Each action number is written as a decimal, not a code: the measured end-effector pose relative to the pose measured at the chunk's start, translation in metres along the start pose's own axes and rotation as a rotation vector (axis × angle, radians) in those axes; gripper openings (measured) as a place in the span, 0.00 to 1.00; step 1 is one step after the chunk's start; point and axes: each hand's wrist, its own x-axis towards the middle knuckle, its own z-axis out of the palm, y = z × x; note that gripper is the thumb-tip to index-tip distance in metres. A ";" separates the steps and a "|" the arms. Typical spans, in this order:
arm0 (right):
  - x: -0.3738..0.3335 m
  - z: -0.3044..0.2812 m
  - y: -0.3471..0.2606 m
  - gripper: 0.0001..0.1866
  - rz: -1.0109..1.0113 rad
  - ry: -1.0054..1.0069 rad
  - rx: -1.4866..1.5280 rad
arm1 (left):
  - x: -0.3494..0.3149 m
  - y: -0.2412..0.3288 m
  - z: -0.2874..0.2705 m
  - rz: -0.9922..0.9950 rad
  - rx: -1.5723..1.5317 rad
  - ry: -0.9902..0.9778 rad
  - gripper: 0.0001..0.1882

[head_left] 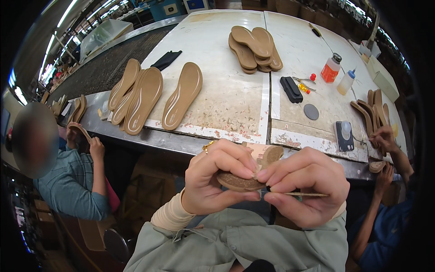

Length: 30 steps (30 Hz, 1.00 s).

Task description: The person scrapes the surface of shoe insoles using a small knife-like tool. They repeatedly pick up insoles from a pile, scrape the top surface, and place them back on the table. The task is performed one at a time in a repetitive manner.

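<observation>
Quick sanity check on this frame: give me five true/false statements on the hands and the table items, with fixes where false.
1. The left hand grips a brown sole piece. True.
2. The right hand is empty. False: it holds a thin stick.
3. The grey disc sits on top of the black case. False: the disc lies on the table, apart from the case.
4. The blue-tipped bottle lies on its side. False: the bottle stands upright.
5. A black cloth lies on the left part of the table. True.

Sole (pixel 241 182) partly hidden behind left hand (pixel 213 174)
</observation>
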 end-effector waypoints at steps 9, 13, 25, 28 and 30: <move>-0.005 0.003 -0.002 0.09 -0.027 0.014 -0.089 | -0.001 -0.001 0.001 0.016 -0.021 -0.007 0.19; -0.011 0.003 0.003 0.09 0.006 0.043 0.036 | 0.001 0.005 -0.004 -0.020 -0.079 -0.077 0.17; -0.024 0.008 0.010 0.04 0.274 0.231 0.591 | 0.001 0.024 -0.013 -0.153 -0.114 -0.179 0.12; -0.031 0.012 0.016 0.05 0.263 0.303 0.568 | -0.001 0.025 -0.014 -0.154 -0.106 -0.176 0.12; -0.035 0.012 0.021 0.04 0.243 0.369 0.511 | -0.001 0.024 -0.015 -0.146 -0.107 -0.163 0.12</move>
